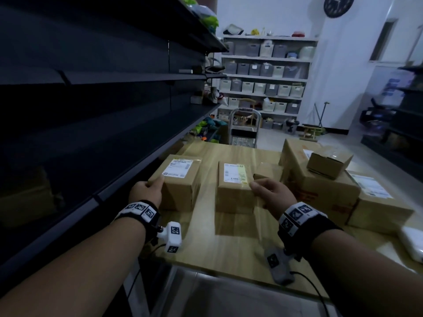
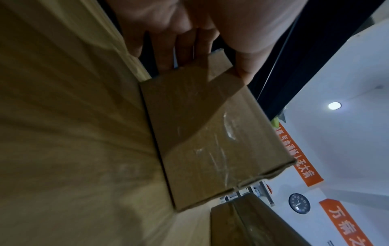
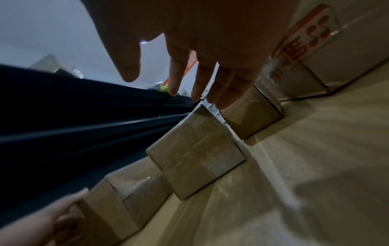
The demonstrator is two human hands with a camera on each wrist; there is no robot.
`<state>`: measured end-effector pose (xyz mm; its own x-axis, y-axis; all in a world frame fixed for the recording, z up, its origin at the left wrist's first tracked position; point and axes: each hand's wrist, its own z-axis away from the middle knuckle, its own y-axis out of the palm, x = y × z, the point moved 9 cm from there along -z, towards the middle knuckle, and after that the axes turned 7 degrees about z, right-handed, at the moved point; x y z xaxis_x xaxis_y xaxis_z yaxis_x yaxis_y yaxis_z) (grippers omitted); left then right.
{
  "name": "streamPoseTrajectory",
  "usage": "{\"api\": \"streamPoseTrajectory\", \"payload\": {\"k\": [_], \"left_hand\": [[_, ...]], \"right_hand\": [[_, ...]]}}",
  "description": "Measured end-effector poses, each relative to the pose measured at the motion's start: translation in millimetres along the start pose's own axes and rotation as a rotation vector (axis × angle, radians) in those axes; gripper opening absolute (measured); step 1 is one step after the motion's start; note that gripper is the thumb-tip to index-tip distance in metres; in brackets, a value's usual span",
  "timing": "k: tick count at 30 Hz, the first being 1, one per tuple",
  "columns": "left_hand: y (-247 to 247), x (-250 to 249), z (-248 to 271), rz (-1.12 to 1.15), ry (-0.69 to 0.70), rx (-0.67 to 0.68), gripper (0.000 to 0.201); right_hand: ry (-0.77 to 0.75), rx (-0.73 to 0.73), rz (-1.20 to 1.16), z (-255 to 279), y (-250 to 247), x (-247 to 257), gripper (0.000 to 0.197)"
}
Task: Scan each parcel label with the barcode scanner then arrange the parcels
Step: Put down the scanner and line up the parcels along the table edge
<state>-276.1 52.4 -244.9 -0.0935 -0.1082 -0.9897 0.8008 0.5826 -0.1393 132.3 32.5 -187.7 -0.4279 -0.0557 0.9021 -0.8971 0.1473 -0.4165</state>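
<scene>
Centrally in the head view, the left hand (image 1: 146, 191) is gripping the left parcel's (image 1: 180, 181) near-left corner, while the right hand (image 1: 272, 194) is hovering over the middle parcel (image 1: 235, 186) on the wooden table (image 1: 229, 245).

Upper in the left wrist view, fingers (image 2: 185, 50) and thumb are clamping that box (image 2: 210, 141).

Up top in the right wrist view, the fingers (image 3: 197, 79) are hanging straight, slightly apart, above the boxes (image 3: 195, 153).
</scene>
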Motion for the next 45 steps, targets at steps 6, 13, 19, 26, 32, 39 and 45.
{"api": "streamPoseTrajectory", "payload": {"k": [6,13,19,26,32,39,45], "left_hand": [[8,14,-10,0.020,0.034,0.080,0.074],[14,15,-26,-0.034,0.110,0.121,0.071],[17,22,-35,-0.001,0.101,0.120,0.074],[18,25,-35,0.036,0.093,0.120,0.070],[19,22,-37,0.045,0.079,0.147,0.072],[21,20,-33,0.088,0.057,0.159,0.066],[18,19,-25,0.128,0.012,0.147,0.072]], "right_hand": [[-0.057,0.127,0.282,-18,30,4,0.066],[-0.148,0.267,0.748,-28,66,6,0.080],[-0.150,0.305,0.761,-20,91,21,0.078],[-0.175,0.294,0.830,-6,108,29,0.084],[-0.171,0.273,0.773,-9,107,29,0.079],[-0.163,0.252,0.758,-9,110,26,0.083],[-0.161,0.273,0.758,-7,112,23,0.091]]}}
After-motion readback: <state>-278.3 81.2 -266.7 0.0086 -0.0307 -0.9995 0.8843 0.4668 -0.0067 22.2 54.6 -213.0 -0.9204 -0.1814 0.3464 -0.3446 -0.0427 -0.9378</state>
